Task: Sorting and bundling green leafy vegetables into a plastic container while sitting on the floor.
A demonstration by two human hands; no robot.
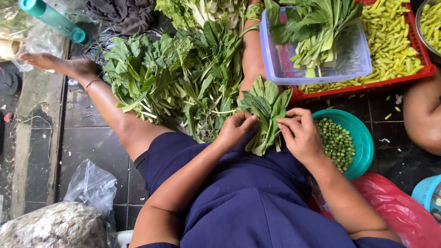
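both hands (pixel 268 131) grip leaf bundle (pixel 265 110), teal bowl (pixel 365 138) of peas (pixel 337 143)

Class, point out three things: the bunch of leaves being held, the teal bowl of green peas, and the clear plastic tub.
bunch of leaves (pixel 266 103), head view, upper leaf blades
teal bowl (pixel 365 138), head view, right rim
clear plastic tub (pixel 275 69), head view, left wall

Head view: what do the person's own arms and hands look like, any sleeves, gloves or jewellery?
Both forearms are bare, with no sleeves reaching them. The left hand and right hand wear no gloves, and no rings or watch show. The dark blue garment covers the lap and body below the arms.
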